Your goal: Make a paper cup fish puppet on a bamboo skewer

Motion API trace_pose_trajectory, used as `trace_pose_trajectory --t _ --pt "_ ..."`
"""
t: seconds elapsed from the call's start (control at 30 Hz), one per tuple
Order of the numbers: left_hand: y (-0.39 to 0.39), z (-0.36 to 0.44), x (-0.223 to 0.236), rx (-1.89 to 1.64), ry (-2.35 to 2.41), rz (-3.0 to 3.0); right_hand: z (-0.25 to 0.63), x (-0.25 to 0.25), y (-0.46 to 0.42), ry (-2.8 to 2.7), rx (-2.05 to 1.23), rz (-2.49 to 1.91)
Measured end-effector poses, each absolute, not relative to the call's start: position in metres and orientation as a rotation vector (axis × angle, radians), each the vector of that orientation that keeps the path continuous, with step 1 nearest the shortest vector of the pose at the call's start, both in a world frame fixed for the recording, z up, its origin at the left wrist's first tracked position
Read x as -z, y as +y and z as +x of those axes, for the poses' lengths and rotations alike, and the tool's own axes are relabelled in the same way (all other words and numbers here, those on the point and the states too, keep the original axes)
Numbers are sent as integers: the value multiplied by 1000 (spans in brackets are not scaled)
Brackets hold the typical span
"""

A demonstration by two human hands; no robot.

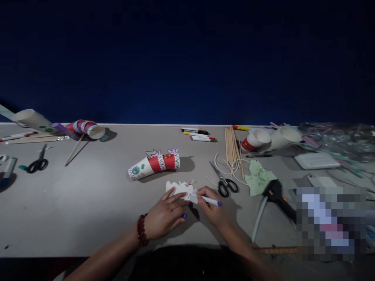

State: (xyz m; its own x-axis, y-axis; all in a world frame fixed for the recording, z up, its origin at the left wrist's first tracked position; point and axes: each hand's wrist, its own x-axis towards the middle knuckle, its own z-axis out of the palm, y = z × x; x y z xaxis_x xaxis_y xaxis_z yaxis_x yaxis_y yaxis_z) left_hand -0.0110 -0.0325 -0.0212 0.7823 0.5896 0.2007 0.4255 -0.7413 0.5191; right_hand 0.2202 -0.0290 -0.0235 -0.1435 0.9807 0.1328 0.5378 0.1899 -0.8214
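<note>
Marker on jagged white paper cutout, 6 o'clock in view.
Cutout (pixel 179 188) white, wavy-edged, part-covered by left hand (pixel 164 215), fingers spread across it; blue-purple cap (pixel 184 216) beside thumb, cannot tell whether gripped. Right hand (pixel 214 212) has fingers clamped on one white marker (pixel 210 200), purple-ended; tip hard to make out. From cutout: one decorated cup tube (pixel 155 165) between 10 and 11 o'clock; two scissors, one black-handled pair (pixel 224 188) at 3, another pair (pixel 37 165) far at 9; one glue gun (pixel 277 195) at 3, beyond; pixelation hides things past it.
</note>
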Motion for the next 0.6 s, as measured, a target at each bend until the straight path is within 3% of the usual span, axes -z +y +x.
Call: trace_pose_trajectory --t 0.6 --pt "-33 -11 22 -484 767 2513 222 30 -31 -1735 -801 -1417"
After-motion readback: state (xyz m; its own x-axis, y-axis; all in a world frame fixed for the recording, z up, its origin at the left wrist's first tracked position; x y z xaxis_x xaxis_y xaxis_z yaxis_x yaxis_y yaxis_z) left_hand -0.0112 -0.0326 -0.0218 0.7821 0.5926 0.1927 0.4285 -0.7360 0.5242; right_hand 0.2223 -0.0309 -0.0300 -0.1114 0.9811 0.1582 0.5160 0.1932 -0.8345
